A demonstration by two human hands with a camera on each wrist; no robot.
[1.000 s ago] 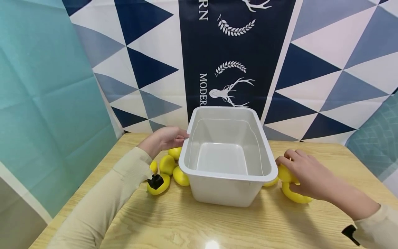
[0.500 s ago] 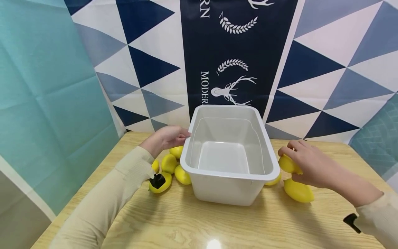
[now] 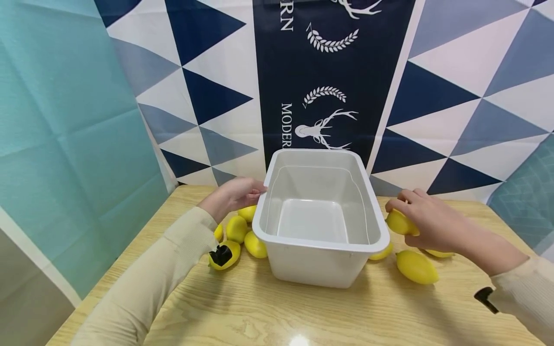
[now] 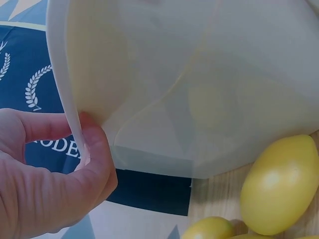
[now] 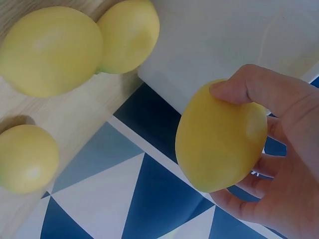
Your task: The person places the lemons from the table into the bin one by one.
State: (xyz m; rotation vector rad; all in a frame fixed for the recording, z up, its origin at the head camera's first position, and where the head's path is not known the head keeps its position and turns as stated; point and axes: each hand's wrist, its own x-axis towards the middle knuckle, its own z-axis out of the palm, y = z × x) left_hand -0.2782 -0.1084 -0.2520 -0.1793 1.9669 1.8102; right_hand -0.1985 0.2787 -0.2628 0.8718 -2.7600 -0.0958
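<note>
Bin, light grey, upright on the wood-look table, cloth with triangles in navy, white and blue-grey behind it. Left hand at bin's left rim, grip pinched tight on both faces of the rim. Right hand has its grip curled round a yellow lemon, spread only as wide as the fruit; that lemon is held up off the table just beside the bin's right rim, can't tell if touching. Five lemons bunched on the table left of the bin, near the left wrist, some partly hidden. Three other lemons on the table to its right: one partly hidden by the bin, one in full view, one mostly covered by the right hand. Sleeves cream, black piece at each cuff
</note>
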